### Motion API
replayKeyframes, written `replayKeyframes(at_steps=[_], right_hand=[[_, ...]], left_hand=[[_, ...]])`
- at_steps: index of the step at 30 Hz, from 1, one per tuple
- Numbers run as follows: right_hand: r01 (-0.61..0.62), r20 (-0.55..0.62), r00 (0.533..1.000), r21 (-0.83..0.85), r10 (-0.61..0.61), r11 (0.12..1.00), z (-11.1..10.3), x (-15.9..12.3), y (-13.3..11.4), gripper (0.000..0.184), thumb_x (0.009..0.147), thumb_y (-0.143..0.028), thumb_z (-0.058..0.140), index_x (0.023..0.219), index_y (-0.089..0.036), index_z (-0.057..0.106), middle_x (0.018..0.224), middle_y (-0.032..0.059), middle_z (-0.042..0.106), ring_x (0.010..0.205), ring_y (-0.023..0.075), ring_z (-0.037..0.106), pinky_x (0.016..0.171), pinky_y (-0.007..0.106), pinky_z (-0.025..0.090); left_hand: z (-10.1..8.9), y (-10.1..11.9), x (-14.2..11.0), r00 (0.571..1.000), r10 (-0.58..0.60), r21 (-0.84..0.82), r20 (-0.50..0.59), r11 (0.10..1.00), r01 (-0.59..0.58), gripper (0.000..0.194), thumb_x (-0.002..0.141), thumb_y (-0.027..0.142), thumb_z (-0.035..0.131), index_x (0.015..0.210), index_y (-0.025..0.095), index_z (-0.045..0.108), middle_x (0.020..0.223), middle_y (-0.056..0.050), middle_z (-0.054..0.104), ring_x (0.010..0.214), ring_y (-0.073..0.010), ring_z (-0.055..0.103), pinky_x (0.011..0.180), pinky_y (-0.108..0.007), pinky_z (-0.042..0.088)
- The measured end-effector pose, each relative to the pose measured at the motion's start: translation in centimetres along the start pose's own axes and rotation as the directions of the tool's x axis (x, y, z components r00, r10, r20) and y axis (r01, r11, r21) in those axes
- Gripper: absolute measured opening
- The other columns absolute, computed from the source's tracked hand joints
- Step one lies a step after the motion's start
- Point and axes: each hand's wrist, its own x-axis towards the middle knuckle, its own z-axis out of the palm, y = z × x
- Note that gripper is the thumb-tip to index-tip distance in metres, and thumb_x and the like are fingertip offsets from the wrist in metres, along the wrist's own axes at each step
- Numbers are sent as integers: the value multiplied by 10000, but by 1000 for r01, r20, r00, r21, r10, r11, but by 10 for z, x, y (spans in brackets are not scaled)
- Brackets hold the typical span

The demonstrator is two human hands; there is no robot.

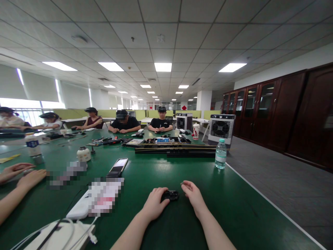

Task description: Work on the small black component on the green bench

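Note:
On the green table top (166, 170), a small black plastic casing (172, 196) lies right in front of me. It looks like an opened computer mouse, though its inner detail is too small to make out. My left hand (155, 203) holds its left side, thumb near and fingers on the far edge. Just to the right of the casing and apart from it, my right hand (194, 197) is raised with thumb and index finger pinched together. Something tiny seems to stick out at those fingertips, too small to name.
A water bottle (220, 154) stands at the right edge. Black trays (192, 152) lie ahead. To the left are a phone (117, 168), a white power bank (79, 205), cables and a co-worker's hands (31, 178). Several people (160, 122) sit farther off.

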Motion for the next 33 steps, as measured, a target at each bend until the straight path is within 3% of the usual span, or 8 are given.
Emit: replayKeyframes(at_steps=[5,10,18,33], right_hand=[[-100,-5,995,36,101,994,-5,1,-3,406,628,-411,644,971,-195,626,984,78,678,858,214,625,653,289,464],[-165,-5,986,194,169,967,-5,-2,-9,375,605,-373,684,938,-208,633,915,53,683,730,163,625,590,252,451],[-233,19,970,335,240,913,-6,-5,-15,329,636,-366,692,924,-223,621,880,55,695,704,160,643,562,242,465],[-270,15,959,365,284,891,-7,-7,-19,276,649,-375,681,858,-206,619,859,56,697,700,155,642,565,239,459]], left_hand=[[0,1,0,1000,-1,8,9,1000,1,424,774,296,528,1183,184,528,1185,-64,580,1105,-232,481,974,-332,348],[0,0,-1,1000,11,7,6,1000,-11,421,775,289,529,1184,190,529,1181,-63,583,1101,-229,483,966,-326,350],[1,-2,0,1000,28,3,0,1000,-28,427,771,271,530,1192,202,523,1179,-53,584,1088,-226,487,959,-321,357],[0,-2,-1,999,48,10,4,999,-48,430,776,255,523,1204,213,510,1149,-53,590,1075,-225,491,946,-327,361]])
